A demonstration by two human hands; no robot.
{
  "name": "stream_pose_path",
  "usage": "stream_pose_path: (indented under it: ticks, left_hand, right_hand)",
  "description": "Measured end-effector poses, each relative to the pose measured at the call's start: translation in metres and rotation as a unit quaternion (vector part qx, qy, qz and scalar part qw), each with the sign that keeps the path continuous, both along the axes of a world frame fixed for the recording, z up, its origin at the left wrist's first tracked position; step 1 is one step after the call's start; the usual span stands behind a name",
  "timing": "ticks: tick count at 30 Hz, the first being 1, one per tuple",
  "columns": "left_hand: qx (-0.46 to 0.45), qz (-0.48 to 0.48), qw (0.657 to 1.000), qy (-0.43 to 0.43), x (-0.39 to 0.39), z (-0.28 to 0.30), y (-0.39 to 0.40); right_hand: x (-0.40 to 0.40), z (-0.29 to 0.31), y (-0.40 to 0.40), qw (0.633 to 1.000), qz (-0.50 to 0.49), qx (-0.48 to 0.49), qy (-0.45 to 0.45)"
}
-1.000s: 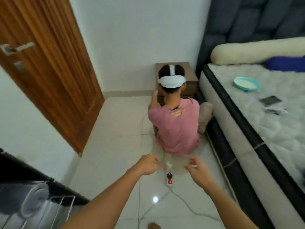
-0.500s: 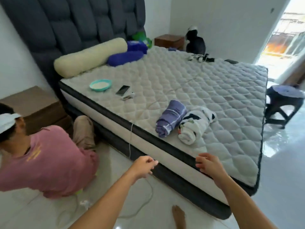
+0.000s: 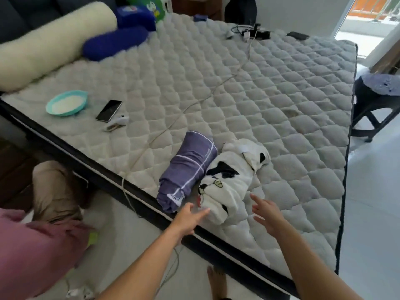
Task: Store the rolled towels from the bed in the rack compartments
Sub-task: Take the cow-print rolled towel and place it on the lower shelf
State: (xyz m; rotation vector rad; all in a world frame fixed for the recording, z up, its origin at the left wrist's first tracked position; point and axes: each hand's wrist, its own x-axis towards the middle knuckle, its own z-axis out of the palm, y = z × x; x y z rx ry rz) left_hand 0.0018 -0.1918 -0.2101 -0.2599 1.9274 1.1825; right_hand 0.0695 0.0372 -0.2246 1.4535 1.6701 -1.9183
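Observation:
Two rolled towels lie side by side near the front edge of the quilted mattress [image 3: 249,87]. The left one is a purple towel [image 3: 188,169] with thin white stripes. The right one is a white towel [image 3: 229,180] with black patches. My left hand [image 3: 189,217] reaches with straight fingers toward the near end of the white towel, almost touching it. My right hand [image 3: 267,211] hovers with spread fingers just right of that towel, above the mattress. Neither hand holds anything. The rack is out of view.
A person in a pink shirt [image 3: 32,252] sits on the floor at the lower left. On the bed lie a teal bowl [image 3: 66,102], a phone [image 3: 108,110], a white cable [image 3: 194,102], a cream bolster [image 3: 49,42] and a blue bolster [image 3: 114,42]. A dark stool [image 3: 376,100] stands at the right.
My view has swung from the floor and the seated person to the bed. Both hands have uncurled and moved forward to the white towel.

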Motion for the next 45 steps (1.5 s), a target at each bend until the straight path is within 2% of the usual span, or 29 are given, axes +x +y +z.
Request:
stream_pose_path:
  ticks: [4, 8, 13, 18, 25, 29, 33, 38, 42, 45]
  left_hand:
    - [0.02, 0.018, 1.0, -0.003, -0.02, -0.012, 0.024]
    - [0.032, 0.028, 0.998, -0.049, -0.037, -0.021, 0.039]
    - [0.038, 0.057, 0.994, -0.082, -0.048, -0.028, 0.044]
    - [0.028, 0.06, 0.995, -0.072, -0.048, -0.015, 0.038]
    - [0.043, 0.07, 0.993, -0.089, -0.04, 0.02, 0.01]
    - [0.073, 0.123, 0.985, -0.095, -0.02, 0.048, -0.018]
    - [0.107, 0.192, 0.973, -0.07, 0.016, 0.074, -0.068]
    - [0.11, 0.311, 0.944, -0.014, 0.099, 0.1, -0.156]
    - [0.083, 0.418, 0.904, 0.038, 0.2, 0.108, -0.217]
    - [0.08, 0.5, 0.859, 0.07, 0.284, 0.115, -0.254]
  right_hand:
    - [-0.049, -0.013, 0.019, 0.999, 0.013, -0.042, -0.011]
    - [-0.085, -0.022, 0.026, 0.994, 0.015, -0.106, -0.03]
    - [-0.099, -0.033, 0.009, 0.984, -0.016, -0.177, -0.026]
    - [-0.096, -0.035, 0.005, 0.981, -0.045, -0.188, -0.024]
    - [-0.077, -0.012, -0.015, 0.976, -0.058, -0.2, 0.057]
    - [-0.072, 0.016, -0.047, 0.98, -0.03, -0.134, 0.147]
    - [-0.065, 0.054, -0.102, 0.966, 0.054, -0.091, 0.236]
    - [-0.033, 0.09, -0.198, 0.92, 0.213, -0.091, 0.316]
    - [0.02, 0.1, -0.279, 0.879, 0.342, -0.117, 0.309]
    - [0.074, 0.104, -0.341, 0.825, 0.454, -0.173, 0.288]
